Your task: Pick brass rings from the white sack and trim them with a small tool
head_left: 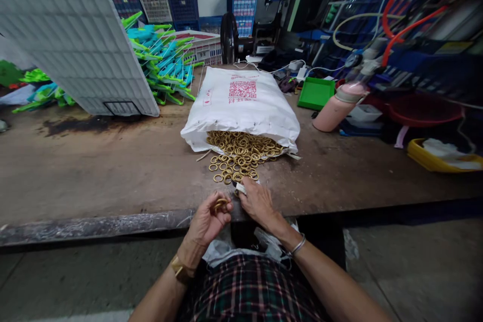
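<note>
A white sack (241, 98) with red print lies on the table, its open mouth facing me. Brass-coloured rings (241, 147) spill out of it onto the wood. My left hand (210, 219), palm turned up near the table's front edge, has its fingers curled round a few of these rings. Just right of it, my right hand (257, 201) reaches to the near side of the spilled rings. Its fingers are closed on a small tool (240, 188) with a white part and a dark tip; the rest of the tool is hidden by the hand.
A grey ribbed panel (86, 40) leans at the left, beside green and blue plastic pieces (166, 60). To the right are a green tray (316, 93), a pink bottle (337, 110) and a yellow tray (426, 159). Orange hoses (388, 25) hang at upper right.
</note>
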`<state>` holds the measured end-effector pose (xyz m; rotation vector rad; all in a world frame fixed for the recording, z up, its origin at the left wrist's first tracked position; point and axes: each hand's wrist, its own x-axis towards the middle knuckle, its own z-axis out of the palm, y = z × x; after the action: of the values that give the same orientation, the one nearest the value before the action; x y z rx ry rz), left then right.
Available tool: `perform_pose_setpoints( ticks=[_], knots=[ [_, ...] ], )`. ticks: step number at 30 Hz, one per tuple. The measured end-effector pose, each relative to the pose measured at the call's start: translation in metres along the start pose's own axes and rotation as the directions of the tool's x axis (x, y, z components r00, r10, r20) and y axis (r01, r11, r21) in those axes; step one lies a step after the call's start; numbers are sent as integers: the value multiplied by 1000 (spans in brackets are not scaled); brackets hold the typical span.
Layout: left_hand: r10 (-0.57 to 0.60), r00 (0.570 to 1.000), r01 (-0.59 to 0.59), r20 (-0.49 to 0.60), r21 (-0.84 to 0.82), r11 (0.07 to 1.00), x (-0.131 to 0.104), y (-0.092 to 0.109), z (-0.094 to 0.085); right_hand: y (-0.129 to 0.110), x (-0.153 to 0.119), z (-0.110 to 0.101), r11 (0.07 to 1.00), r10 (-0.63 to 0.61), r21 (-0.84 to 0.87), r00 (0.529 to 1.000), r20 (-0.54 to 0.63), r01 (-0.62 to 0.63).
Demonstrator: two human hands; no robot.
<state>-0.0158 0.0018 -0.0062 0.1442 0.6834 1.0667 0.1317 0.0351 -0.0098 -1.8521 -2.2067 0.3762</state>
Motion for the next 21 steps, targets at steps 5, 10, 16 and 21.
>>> perform_pose_setpoints(
  ticks=[5,10,16,21],
  knots=[
    [-19,998,20,-65,22,1000,1,0,2,10,-1,1,970,-12,243,998,-55,25],
    [121,992,-100,-47,326,940,3,-8,14,11,-6,-5,876,-27,479,997,-72,58],
    [196,980,-146,-16,610,779,9,-18,16,5,-13,-14,831,-85,543,993,-86,118],
    [197,980,-152,11,679,718,11,-18,13,1,-11,-13,740,22,672,999,-33,6]
  ],
)
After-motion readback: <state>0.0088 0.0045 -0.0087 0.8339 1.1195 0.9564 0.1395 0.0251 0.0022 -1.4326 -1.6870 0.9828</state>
